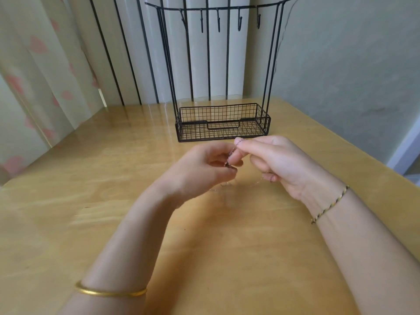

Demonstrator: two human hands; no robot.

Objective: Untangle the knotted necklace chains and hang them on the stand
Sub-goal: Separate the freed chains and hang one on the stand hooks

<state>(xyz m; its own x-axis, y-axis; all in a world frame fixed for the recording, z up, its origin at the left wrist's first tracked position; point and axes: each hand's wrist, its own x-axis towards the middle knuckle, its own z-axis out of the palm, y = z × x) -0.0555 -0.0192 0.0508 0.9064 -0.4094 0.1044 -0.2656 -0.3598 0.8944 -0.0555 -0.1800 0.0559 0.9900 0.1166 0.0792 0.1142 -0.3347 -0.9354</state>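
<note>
A thin necklace chain stretches in a short slant between my two hands above the wooden table. My left hand pinches its lower end with curled fingers. My right hand pinches the upper end between thumb and forefinger. Faint, blurred loops of chain hang below the hands over the table. The black wire stand is behind the hands, with several bare hooks on its top bar and a mesh basket at its base.
A curtain with pink hearts hangs at the left. A wall runs along the right. The table's right edge slants away near my right arm.
</note>
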